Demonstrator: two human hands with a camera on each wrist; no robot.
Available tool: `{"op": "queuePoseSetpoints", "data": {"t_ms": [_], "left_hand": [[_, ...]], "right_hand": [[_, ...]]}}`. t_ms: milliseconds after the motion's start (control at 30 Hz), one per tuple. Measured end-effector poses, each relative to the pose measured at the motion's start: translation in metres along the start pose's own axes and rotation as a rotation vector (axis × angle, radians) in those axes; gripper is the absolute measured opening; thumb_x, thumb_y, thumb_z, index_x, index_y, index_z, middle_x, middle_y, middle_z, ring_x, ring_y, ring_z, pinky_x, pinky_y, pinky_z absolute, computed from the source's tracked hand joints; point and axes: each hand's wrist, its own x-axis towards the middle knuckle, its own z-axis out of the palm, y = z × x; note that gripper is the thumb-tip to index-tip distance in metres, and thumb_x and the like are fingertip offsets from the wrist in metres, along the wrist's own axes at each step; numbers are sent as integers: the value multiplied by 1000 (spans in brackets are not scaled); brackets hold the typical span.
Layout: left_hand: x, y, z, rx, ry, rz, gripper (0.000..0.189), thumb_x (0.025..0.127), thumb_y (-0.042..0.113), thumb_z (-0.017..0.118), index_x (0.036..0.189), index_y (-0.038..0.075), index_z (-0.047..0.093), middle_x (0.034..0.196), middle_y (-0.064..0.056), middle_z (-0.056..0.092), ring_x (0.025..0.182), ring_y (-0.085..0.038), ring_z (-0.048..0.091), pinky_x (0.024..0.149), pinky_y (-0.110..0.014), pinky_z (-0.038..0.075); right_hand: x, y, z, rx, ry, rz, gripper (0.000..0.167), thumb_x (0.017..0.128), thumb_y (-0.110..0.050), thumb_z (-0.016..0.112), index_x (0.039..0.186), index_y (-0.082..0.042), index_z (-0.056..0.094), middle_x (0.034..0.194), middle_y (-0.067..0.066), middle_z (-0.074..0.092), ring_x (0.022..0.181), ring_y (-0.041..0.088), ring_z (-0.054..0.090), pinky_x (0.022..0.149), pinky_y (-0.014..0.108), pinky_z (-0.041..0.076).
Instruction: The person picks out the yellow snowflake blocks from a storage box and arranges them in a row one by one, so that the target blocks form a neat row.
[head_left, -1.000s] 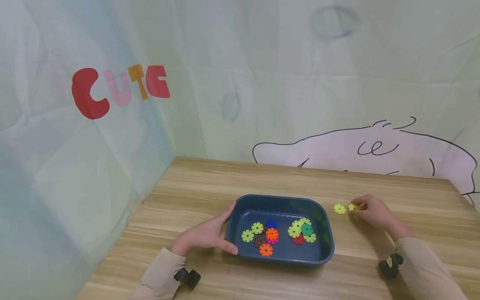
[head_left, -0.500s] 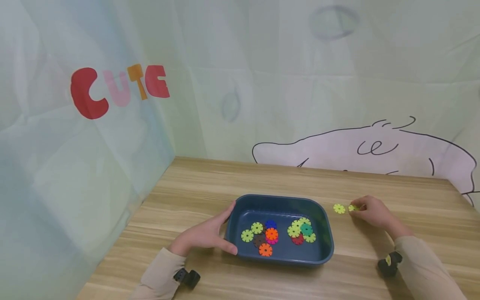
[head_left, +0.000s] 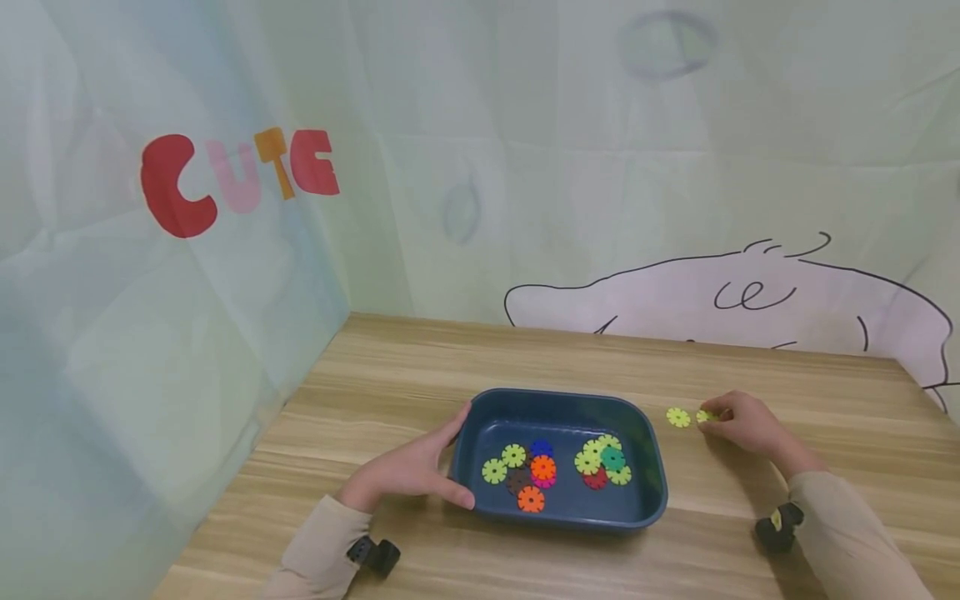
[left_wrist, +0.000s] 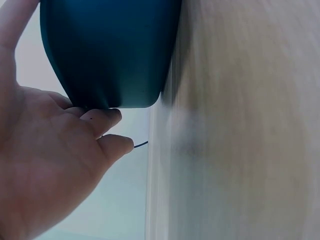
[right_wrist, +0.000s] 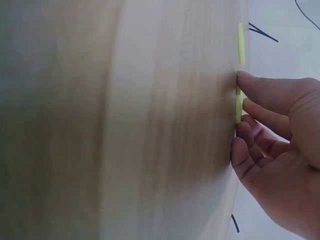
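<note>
My left hand [head_left: 405,468] spans the left end of a dark blue plastic tray [head_left: 652,500], thumb at the near corner and fingers at the far one. In the left wrist view, fingers [left_wrist: 102,122] bend against the tray's end wall [left_wrist: 112,60]. To the tray's right, my right hand [head_left: 750,427] pinches a yellow-green notched snowflake disc [head_left: 705,416] at table level. That disc [right_wrist: 238,111] shows edge-on between thumb and fingers in the right wrist view. A second yellow-green snowflake disc [head_left: 678,417] lies flat just left of it.
Inside the tray, several snowflake discs lie in two groups: a left one with orange discs [head_left: 531,500], a right one with a teal disc [head_left: 613,459]. The wooden table [head_left: 420,350] meets a printed cloth backdrop [head_left: 420,208] at its back and left.
</note>
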Motion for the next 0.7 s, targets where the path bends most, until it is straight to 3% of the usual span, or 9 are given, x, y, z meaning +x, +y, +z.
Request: {"op": "queuePoseSetpoints", "data": {"t_ms": [233,400,700], "left_hand": [[0,-2,-1,-5,-10,6,127,72,43,84,155,9,-7,161,-13,-5,147,-32,3,117,-53,14],[0,0,-1,-4,-8,10,127,72,43,84,155,8,-6,161,-14,-5,147,-33,3,117,-53,14],[0,-1,-1,-4,-1,9,128,71,42,85,155,9,-6,161,-13,-3,147,-32,4,117,-52,15]], "right_hand": [[-3,-1,0,7,1,-6,41,85,-16,71,110,15,63,99,26,63,88,34,59,76,49,52],[-5,-2,-6,13,56,-12,45,89,-19,69,116,15,59,107,34,61,91,40,62,74,50,54],[-10,-48,-33,58,158,-80,46,93,-22,65,125,9,56,118,30,59,98,39,60,80,51,52]]}}
